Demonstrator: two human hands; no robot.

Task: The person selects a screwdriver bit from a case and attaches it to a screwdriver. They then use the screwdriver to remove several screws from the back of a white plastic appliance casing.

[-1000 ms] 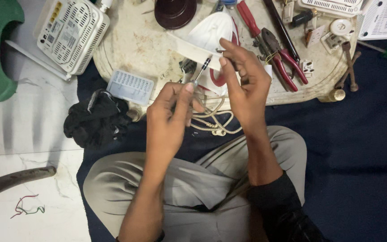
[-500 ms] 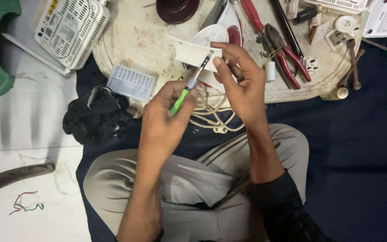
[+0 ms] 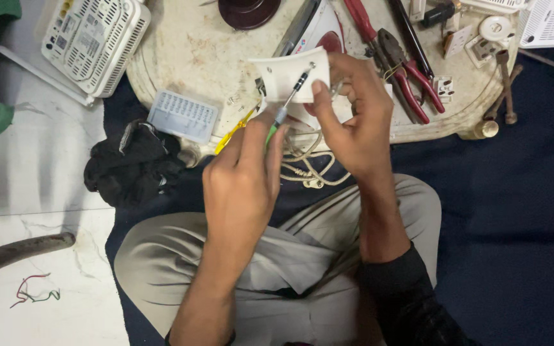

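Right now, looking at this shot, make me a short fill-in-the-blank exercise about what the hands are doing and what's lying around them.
1. The left hand holds a small ____ with a green handle.
2. The right hand grips a ____ switch plate.
3. The red-handled pliers lie on the round ____.
4. A crumpled ____ cloth lies left of the knee.

Missing words: screwdriver; white; tray; black

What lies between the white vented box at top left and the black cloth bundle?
In the head view, a small grey-blue ridged case lies between the white vented box and the black cloth bundle, on the tray edge.
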